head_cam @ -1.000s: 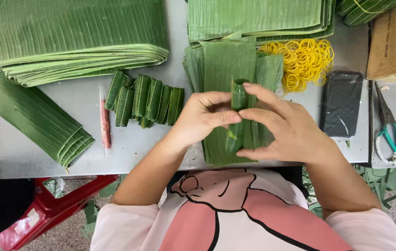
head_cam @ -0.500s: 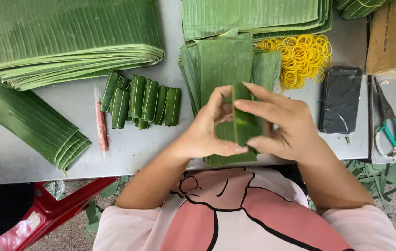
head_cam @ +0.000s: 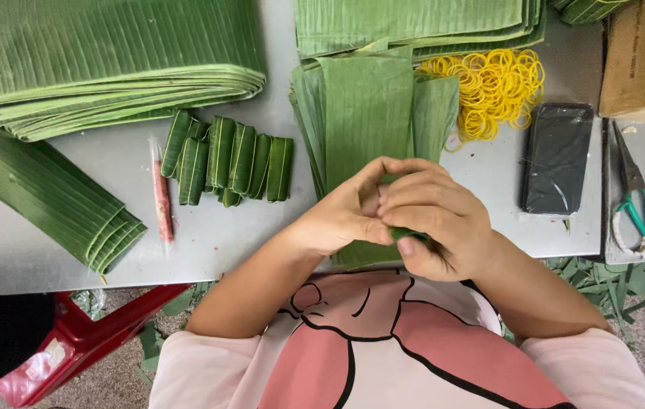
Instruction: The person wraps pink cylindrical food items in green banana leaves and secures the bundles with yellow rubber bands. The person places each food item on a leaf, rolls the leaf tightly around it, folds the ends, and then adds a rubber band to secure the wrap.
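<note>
Brown cardboard box [head_cam: 644,57] at the surface's [head_cam: 262,227] far right corner; black phone [head_cam: 557,157] beside loose yellow rubber bands [head_cam: 493,87]. Left hand [head_cam: 345,212] and right hand [head_cam: 432,220] meet, fingers closed around a small ribbed banana-leaf parcel [head_cam: 407,235], over the stacked leaf strips [head_cam: 368,106]. Finished glossy parcels [head_cam: 232,159] lie left.

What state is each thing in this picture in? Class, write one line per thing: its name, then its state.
left hand: closed on the leaf roll
right hand: closed on the leaf roll
leaf roll: mostly hidden between both hands
finished rolls: wrapped, lying side by side
leaf strips: flat, stacked
rubber bands: loose heap
scissors: shut
phone: screen dark
</note>
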